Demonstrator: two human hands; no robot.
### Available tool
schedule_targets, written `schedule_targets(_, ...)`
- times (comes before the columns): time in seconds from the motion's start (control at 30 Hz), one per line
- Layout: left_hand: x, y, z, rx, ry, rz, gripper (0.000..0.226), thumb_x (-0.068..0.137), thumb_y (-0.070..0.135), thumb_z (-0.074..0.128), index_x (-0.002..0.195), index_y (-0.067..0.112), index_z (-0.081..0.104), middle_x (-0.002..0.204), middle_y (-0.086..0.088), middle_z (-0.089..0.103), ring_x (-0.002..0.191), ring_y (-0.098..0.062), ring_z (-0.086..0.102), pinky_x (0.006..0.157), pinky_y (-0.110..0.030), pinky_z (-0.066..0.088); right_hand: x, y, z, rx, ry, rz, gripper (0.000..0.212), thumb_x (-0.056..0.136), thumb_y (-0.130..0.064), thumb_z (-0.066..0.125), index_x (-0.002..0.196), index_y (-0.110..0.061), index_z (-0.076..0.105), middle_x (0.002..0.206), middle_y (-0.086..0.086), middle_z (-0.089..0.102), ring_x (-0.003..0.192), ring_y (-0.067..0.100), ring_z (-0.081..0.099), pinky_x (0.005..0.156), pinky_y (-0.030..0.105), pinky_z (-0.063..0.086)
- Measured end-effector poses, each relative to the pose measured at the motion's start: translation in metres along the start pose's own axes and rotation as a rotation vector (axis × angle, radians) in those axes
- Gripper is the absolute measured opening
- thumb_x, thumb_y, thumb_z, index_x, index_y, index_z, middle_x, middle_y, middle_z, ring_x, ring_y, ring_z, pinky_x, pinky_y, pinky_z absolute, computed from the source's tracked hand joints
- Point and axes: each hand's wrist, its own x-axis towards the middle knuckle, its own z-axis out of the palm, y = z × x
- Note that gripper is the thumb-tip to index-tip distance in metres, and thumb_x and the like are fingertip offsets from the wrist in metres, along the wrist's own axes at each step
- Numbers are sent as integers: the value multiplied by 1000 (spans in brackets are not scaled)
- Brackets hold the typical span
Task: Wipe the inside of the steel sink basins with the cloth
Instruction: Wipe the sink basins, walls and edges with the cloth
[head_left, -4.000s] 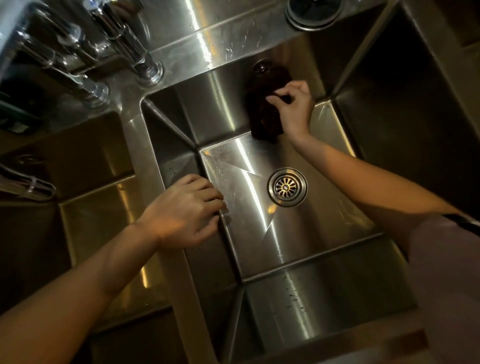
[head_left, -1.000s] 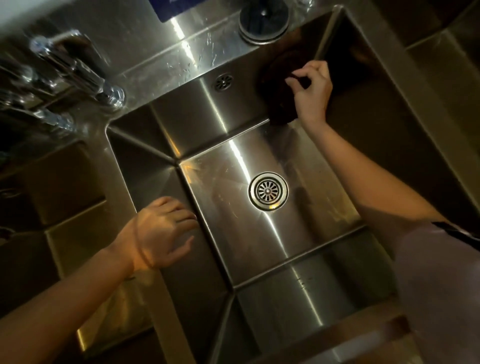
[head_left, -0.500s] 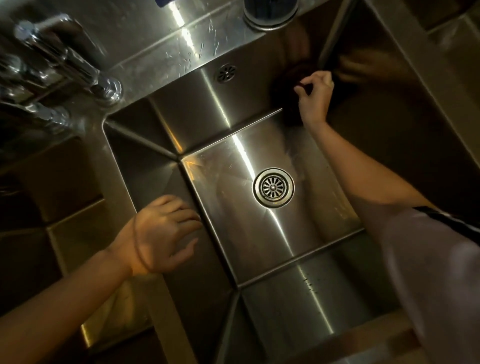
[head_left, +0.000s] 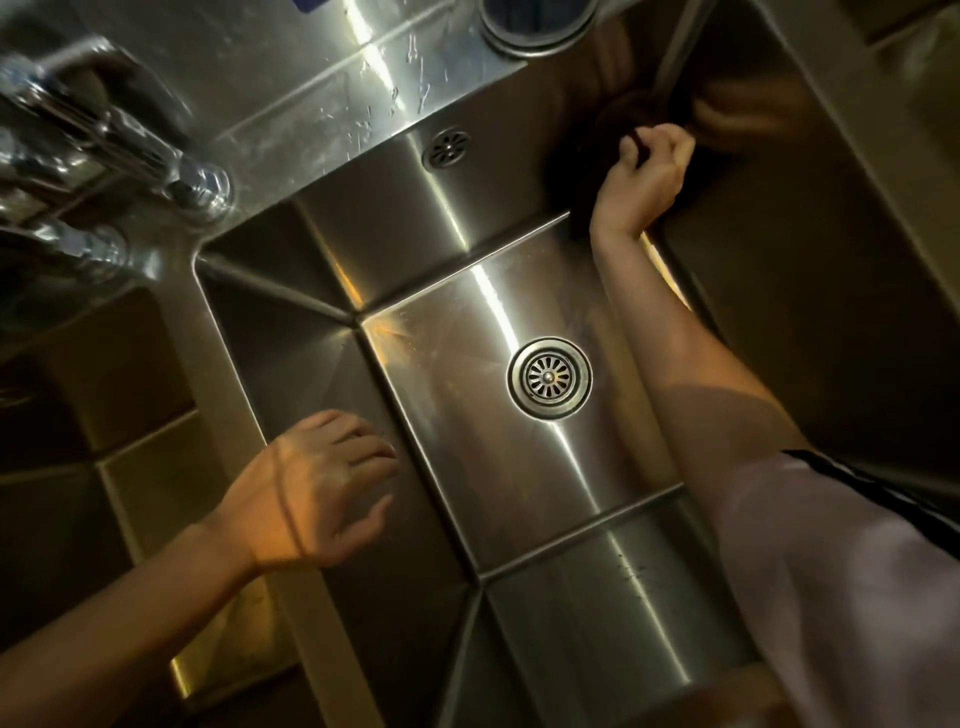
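The right hand (head_left: 647, 174) pinches the dark cloth (head_left: 582, 161) up in the far right corner of the sink basin (head_left: 467, 312), pressed against the back wall. The left hand (head_left: 317, 493) (open, fingers loose) rests on the left wall, well apart, so the right hand is the nearer one.

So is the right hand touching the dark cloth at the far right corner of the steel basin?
Touching: the head view shows the right hand with fingers curled, pinching the dark cloth against the basin's back wall.
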Motion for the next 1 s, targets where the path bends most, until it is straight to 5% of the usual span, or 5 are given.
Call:
schedule_targets(0.4,-1,5,-2,48,6,-52,42,89,47,37,93,27,73,96,10,70,92,-12,63,91,-27,34,16,-73,-33,256,118,-213,13,82,3,66,94,4,72,106,15,61,102,16,59,91,11,45)
schedule_targets(0.5,-2,5,-2,44,-3,-57,41,87,47,39,95,25,74,97,8,70,93,-13,63,91,-28,35,11,-46,-23,185,36,-190,13,82,0,66,94,3,70,107,14,60,101,14,58,92,18,48)
schedule_targets(0.67,1,5,-5,49,-16,-21,40,83,44,45,93,18,74,96,3,71,91,-19,65,89,-32,38,8,19,0,5,-228,-89,12,82,-2,65,93,4,65,111,16,57,103,20,58,91,1,30)
schedule_targets(0.8,2,5,-5,49,-23,-17,39,83,43,46,92,18,74,95,3,72,91,-19,64,89,-32,39,1,57,13,-145,-529,1,8,86,-7,63,93,-7,60,119,16,53,109,22,54,96,14,32)
schedule_targets(1.0,1,3,-3,21,-10,-38,39,84,44,45,91,17,74,93,2,71,89,-20,64,88,-34,41,-11,65,24,-94,-540,23,14,78,-5,69,85,-13,60,112,15,58,104,22,57,94,18,37)
